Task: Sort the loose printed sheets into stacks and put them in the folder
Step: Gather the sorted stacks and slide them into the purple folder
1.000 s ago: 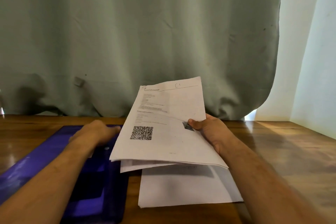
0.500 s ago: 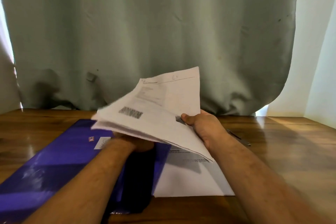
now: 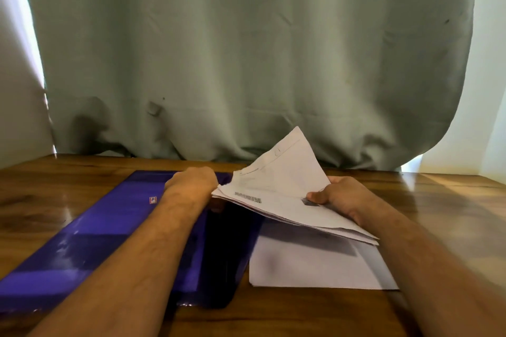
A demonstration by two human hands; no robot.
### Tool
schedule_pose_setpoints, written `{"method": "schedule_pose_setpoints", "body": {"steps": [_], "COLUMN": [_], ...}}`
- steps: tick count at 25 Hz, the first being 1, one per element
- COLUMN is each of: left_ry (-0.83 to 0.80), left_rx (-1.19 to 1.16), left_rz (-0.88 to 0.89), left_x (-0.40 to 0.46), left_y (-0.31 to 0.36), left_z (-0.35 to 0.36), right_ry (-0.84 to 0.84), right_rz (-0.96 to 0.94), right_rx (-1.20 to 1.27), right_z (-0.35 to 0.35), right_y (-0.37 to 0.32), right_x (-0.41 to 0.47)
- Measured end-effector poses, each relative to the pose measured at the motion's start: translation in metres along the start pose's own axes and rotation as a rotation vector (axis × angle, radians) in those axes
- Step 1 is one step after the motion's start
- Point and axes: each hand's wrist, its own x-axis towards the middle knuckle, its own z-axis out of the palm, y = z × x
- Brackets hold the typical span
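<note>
Held aloft at center right of the frame: one sheaf of printed sheets (image 3: 276, 194), several layered edges visible, exact number impossible to count, top page showing a blurred dark code block and a small dark picture. Gripped at the right edge by the right hand (image 3: 342, 197), thumb pressed on the top page beside the small picture, fingers curled underneath. Near corner drooping toward lower right, far corner raised against the curtain. Directly below, lying flat on the table: a second stack of white sheets (image 3: 315, 268), partly shaded by the sheaf above. To the left, touching that flat stack's edge: one blue-violet folder (image 3: 90, 238), glossy, one small red-and-white label on its cover, a dark opening along its right side. At the folder's far right corner, the left hand (image 3: 194, 183), knuckles up, fingers curled down at the sheaf's left edge; whether pinching paper or folder flap, cannot tell. Two bare forearms entering from the bottom of the frame. Underneath everything, one polished wooden table (image 3: 451, 213). Across the upper frame, one grey-green curtain (image 3: 246, 49), with pale wall at far right.
</note>
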Motion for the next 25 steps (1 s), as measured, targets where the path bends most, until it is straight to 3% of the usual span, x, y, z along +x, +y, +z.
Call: {"method": "schedule_pose_setpoints", "body": {"steps": [1,7,10,13,16,22,25], "left_ry": [0.040,0.373,0.428,0.376,0.285,0.041,0.050], "left_rx": [0.097,0.043,0.017,0.047,0.061,0.058,0.031], "left_rz": [-0.002,0.018,0.062,0.082,0.133,0.201,0.205], "left_x": [0.001,-0.001,0.003,0.004,0.001,-0.006,-0.013], "left_y": [0.003,-0.004,-0.007,-0.004,0.003,0.006,0.010], "left_z": [-0.005,-0.023,-0.034,-0.037,-0.034,-0.043,-0.048], "right_ry": [-0.008,-0.143,-0.275,-0.459,-0.519,-0.296,-0.180], "right_rz": [0.002,0.010,0.002,0.019,0.011,-0.027,-0.051], "right_rx": [-0.011,0.069,0.122,0.111,0.130,0.054,0.001], "right_z": [-0.002,-0.006,-0.004,0.004,0.011,0.021,0.020], "right_y": [0.001,-0.004,-0.005,-0.007,-0.011,-0.007,-0.006], "right_x": [-0.001,-0.007,-0.008,-0.007,-0.001,0.013,0.014]}}
